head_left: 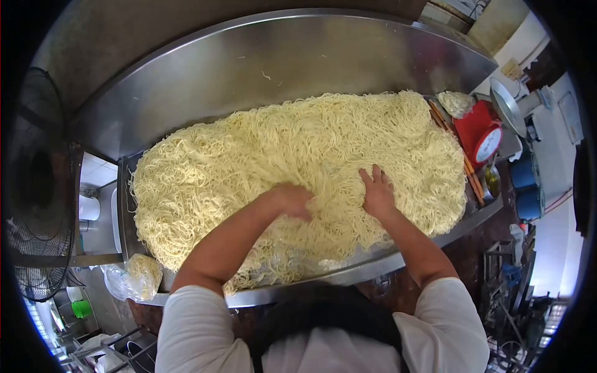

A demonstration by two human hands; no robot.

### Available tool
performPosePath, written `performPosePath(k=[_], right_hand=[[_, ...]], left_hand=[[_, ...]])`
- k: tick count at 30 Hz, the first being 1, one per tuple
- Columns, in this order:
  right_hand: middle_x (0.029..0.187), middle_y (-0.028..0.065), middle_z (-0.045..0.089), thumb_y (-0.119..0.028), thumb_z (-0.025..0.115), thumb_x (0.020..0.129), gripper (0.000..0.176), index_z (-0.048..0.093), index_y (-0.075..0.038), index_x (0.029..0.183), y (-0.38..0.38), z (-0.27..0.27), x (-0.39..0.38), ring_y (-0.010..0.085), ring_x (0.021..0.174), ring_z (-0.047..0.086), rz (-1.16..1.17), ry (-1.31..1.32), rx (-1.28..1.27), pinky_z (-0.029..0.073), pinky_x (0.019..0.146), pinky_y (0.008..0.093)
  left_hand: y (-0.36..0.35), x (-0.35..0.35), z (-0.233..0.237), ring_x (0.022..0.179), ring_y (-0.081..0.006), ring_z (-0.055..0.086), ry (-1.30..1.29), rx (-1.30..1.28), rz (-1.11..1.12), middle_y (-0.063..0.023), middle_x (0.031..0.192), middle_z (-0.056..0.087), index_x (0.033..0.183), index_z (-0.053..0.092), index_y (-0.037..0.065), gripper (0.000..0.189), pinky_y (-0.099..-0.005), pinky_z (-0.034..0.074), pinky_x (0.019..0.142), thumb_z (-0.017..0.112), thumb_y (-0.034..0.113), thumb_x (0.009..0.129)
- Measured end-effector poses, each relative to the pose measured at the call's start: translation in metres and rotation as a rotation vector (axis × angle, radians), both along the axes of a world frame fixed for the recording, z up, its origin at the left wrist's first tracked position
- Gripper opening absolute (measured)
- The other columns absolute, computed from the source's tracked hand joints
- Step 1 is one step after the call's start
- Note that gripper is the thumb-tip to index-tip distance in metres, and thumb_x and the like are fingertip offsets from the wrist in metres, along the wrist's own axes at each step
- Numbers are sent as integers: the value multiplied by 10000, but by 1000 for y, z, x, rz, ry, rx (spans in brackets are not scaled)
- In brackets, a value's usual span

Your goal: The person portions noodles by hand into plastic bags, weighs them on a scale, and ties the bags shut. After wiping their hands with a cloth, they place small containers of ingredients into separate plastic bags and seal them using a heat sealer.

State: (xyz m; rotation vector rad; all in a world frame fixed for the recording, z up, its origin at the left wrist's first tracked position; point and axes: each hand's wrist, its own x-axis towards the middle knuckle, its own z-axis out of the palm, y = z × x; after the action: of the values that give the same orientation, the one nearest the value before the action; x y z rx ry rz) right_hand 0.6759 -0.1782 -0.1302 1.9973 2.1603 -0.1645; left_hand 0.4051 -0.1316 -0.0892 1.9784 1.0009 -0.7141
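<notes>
A wide, thick heap of pale yellow noodles (211,168) covers most of a steel table (367,271). My left hand (293,200) is at the middle of the heap, against the noodles and smeared by motion. Whether its fingers close on any strands cannot be made out. To its right, my right hand (377,193) lies on the noodles with its fingers spread, palm down. Between my hands the strands look combed out and slightly blurred. Along the front, the noodle layer is thinner and some metal shows through.
A tall steel back panel (280,62) rises behind the noodles. Wooden sticks (471,171) and a red dial scale (482,133) stand at the right end. A plastic bag of noodles (142,277) hangs at the front left corner. A caged fan (40,186) is at far left.
</notes>
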Motion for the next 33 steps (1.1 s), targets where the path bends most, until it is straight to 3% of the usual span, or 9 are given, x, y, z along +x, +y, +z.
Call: performPosePath(k=[8, 13, 16, 18, 21, 22, 24, 31, 33], right_hand=[[1530, 225, 342, -288, 679, 820, 763, 359, -171, 1503, 167, -15, -34, 372, 1342, 447, -34, 267, -20, 413, 1057, 490], [1515, 188, 389, -454, 746, 741, 812, 468, -139, 1436, 44, 15, -20, 380, 1344, 433, 325, 288, -294, 377, 1072, 506], [1369, 161, 554, -441, 738, 782, 611, 611, -148, 1303, 34, 4, 21, 347, 1227, 552, 677, 495, -419, 443, 1012, 451], [1152, 139, 680, -365, 711, 851, 371, 707, -134, 1141, 88, 27, 44, 292, 1060, 647, 377, 862, -816, 500, 932, 393], [1040, 129, 712, -300, 670, 887, 339, 699, -95, 1156, 149, 65, 61, 283, 912, 685, 18, 584, 75, 533, 838, 400], [1165, 143, 676, -341, 691, 855, 495, 628, -79, 1271, 175, 50, 74, 294, 1029, 665, -60, 502, 272, 523, 914, 392], [1282, 163, 621, -383, 711, 815, 606, 588, -65, 1317, 194, 20, 78, 295, 1149, 620, -107, 400, 284, 497, 982, 390], [1119, 171, 684, -419, 691, 828, 526, 670, -42, 1194, 148, 42, 48, 275, 993, 653, 386, 327, -587, 505, 902, 406], [1074, 142, 702, -355, 667, 877, 366, 717, -72, 1104, 174, 92, 74, 266, 880, 654, 70, 428, -612, 522, 824, 390]], left_hand=[[92, -90, -19, 1476, -440, 179, 345, 506, 736, -184, 1616, 198, 1550, 243, 79, 1066, -626, 246, 1139, 716, 587, 742], [100, -36, -112, 1444, -465, 240, 300, 331, 299, -201, 1606, 216, 1528, 293, 53, 1025, -612, 275, 1130, 754, 471, 714], [44, 27, -58, 1431, -425, 294, -57, 328, 501, -212, 1582, 274, 1481, 384, 23, 923, -513, 300, 1151, 737, 443, 738], [29, 33, -35, 1332, -407, 438, -371, 249, 291, -241, 1421, 496, 1430, 456, 15, 816, -462, 338, 1127, 739, 395, 766], [55, -9, -26, 1276, -387, 512, -163, 242, 578, -240, 1373, 544, 1438, 455, 41, 779, -432, 381, 1100, 715, 416, 806], [62, -33, -22, 1430, -377, 329, -106, 200, 623, -221, 1547, 344, 1493, 393, 94, 821, -417, 291, 1172, 667, 505, 837], [51, -53, -12, 1438, -401, 306, 95, 380, 643, -204, 1582, 281, 1524, 337, 121, 871, -485, 292, 1164, 665, 542, 835], [-34, -34, -14, 1455, -486, 197, -17, 630, 674, -254, 1607, 150, 1523, 334, 107, 913, -622, 215, 1145, 665, 588, 821], [-62, -28, -11, 1454, -497, 187, -40, 696, 617, -275, 1595, 167, 1515, 349, 104, 909, -641, 197, 1141, 664, 596, 819]])
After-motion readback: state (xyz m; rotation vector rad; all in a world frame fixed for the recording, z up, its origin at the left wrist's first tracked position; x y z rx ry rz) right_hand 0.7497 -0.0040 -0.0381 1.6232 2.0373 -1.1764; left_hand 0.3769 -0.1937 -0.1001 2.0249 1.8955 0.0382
